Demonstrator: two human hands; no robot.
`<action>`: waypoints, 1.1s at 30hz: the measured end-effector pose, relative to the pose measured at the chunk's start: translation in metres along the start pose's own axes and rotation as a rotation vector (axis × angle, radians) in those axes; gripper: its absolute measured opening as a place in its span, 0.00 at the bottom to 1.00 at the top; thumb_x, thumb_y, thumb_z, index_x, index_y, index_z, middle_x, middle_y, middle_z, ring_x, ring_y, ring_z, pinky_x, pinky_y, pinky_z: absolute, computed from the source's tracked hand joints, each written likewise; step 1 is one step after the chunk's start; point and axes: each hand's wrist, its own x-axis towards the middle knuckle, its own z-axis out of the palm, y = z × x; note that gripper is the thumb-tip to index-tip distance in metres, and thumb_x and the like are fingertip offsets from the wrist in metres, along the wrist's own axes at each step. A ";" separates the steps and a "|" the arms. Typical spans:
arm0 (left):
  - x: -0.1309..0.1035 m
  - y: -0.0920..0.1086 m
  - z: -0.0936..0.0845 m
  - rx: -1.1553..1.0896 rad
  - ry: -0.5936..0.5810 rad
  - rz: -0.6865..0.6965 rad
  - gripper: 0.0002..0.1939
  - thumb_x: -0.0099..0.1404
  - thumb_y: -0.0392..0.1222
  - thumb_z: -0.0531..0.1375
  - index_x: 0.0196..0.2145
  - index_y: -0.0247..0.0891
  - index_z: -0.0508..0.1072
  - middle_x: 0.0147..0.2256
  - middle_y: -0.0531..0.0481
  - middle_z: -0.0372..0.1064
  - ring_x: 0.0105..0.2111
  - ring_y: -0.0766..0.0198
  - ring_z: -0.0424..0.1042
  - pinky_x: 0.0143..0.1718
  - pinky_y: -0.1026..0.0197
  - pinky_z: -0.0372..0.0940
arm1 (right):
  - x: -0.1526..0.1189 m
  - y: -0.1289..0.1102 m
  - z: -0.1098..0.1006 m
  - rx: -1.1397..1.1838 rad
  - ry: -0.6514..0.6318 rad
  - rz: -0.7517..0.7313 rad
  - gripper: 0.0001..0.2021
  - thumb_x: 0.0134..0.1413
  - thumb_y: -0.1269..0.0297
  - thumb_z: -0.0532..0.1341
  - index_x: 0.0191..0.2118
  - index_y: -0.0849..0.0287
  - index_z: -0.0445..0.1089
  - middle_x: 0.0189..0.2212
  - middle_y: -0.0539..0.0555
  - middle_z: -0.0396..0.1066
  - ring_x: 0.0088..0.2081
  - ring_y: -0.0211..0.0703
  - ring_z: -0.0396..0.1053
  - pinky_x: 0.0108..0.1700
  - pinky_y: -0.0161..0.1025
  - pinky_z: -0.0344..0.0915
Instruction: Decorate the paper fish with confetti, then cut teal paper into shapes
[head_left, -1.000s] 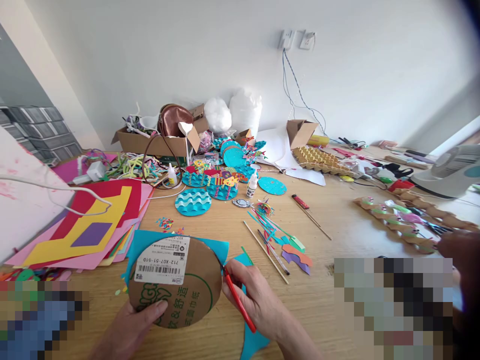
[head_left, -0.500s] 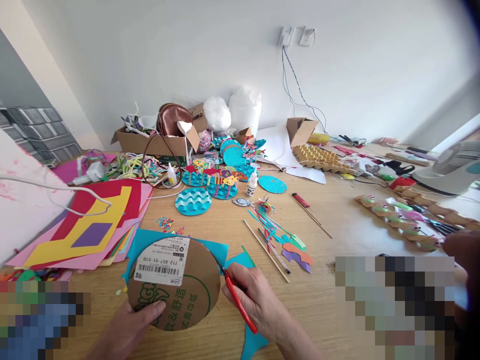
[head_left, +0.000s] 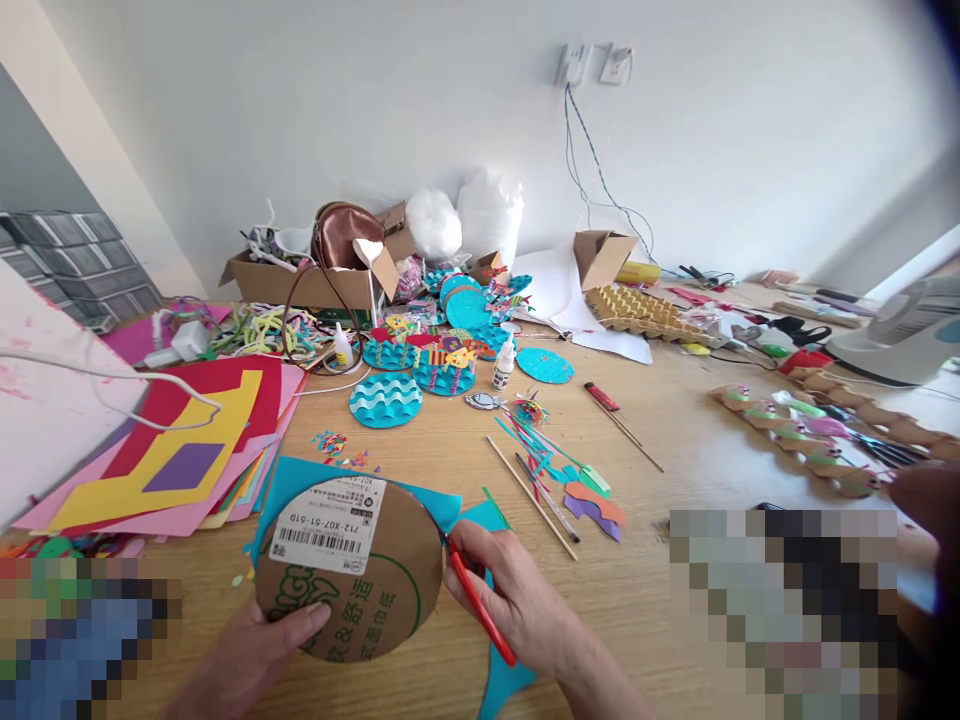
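A round brown cardboard disc [head_left: 397, 600] with a white barcode label and green print lies over a sheet of blue paper [head_left: 300, 478]. My left hand [head_left: 281, 640] grips the disc at its lower left, thumb on top and fingers hidden beneath. In my right hand [head_left: 499, 580] is a pair of red-handled scissors [head_left: 480, 610], fingers wrapped round the handles. Their blades meet the disc's right edge at the blue paper and are mostly hidden. A cut blue paper strip [head_left: 504, 675] hangs or lies below my right hand.
Coloured paper sheets [head_left: 195, 440] are stacked at left. Beyond the disc stand glue bottles [head_left: 504, 365] and blue wavy discs [head_left: 386, 402]. Wooden sticks [head_left: 532, 495] and paper scraps [head_left: 596, 505] lie right of centre. Egg-carton strips [head_left: 795, 440] lie at far right; a cardboard box [head_left: 300, 290] stands behind.
The blue paper's upper edge has shifted slightly up and right relative to the disc. Both hands keep nearly the same places, with the scissors still at the disc's right edge.
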 end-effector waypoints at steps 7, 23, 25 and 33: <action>0.001 -0.002 -0.002 -0.025 0.024 -0.020 0.28 0.33 0.42 0.71 0.37 0.37 0.77 0.28 0.42 0.77 0.39 0.39 0.72 0.41 0.43 0.67 | -0.001 0.003 0.003 0.026 0.011 -0.009 0.15 0.57 0.60 0.52 0.22 0.58 0.50 0.18 0.43 0.49 0.21 0.31 0.46 0.23 0.30 0.46; -0.004 0.002 -0.002 0.063 0.018 -0.013 0.18 0.33 0.46 0.71 0.25 0.40 0.79 0.25 0.44 0.77 0.36 0.40 0.73 0.38 0.43 0.68 | -0.005 0.007 0.003 -0.059 0.006 -0.005 0.12 0.56 0.63 0.53 0.24 0.57 0.51 0.19 0.43 0.51 0.22 0.31 0.48 0.24 0.30 0.46; -0.006 0.002 -0.001 0.062 0.022 -0.015 0.18 0.32 0.45 0.71 0.26 0.40 0.79 0.26 0.43 0.77 0.37 0.39 0.73 0.39 0.42 0.68 | -0.006 0.005 0.003 -0.034 0.001 0.002 0.12 0.56 0.63 0.53 0.24 0.57 0.51 0.19 0.43 0.50 0.21 0.31 0.47 0.24 0.29 0.46; -0.004 -0.001 -0.006 0.075 -0.044 -0.040 0.21 0.33 0.46 0.71 0.29 0.38 0.78 0.27 0.44 0.77 0.37 0.40 0.73 0.43 0.42 0.66 | -0.009 0.010 0.008 -0.031 0.026 -0.023 0.13 0.56 0.64 0.52 0.23 0.57 0.49 0.17 0.43 0.48 0.20 0.31 0.45 0.23 0.30 0.44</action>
